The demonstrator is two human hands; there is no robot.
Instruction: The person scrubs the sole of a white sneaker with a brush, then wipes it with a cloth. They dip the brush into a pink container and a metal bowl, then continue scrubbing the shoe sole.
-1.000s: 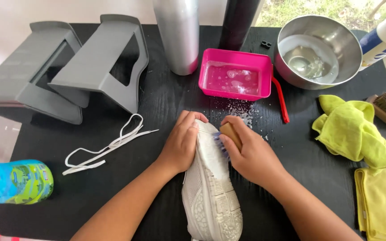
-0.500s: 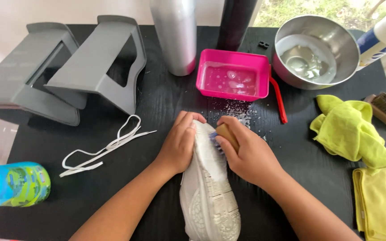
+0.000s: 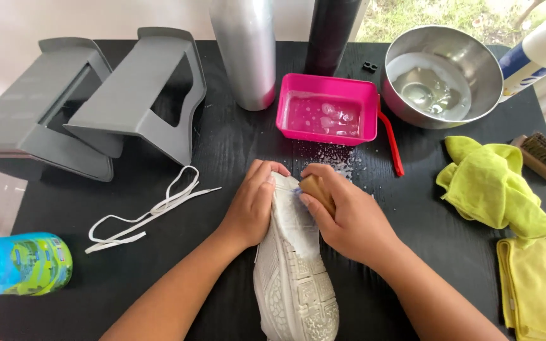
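Black table: both grips closed—shoe, brush.

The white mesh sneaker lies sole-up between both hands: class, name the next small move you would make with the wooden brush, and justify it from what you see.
Probably draw the small wooden brush back along the edge of the white mesh sneaker toward the heel. The right hand presses it at the toe end, the left hand steadies the toe, and the rest of the sole rim shows no suds.
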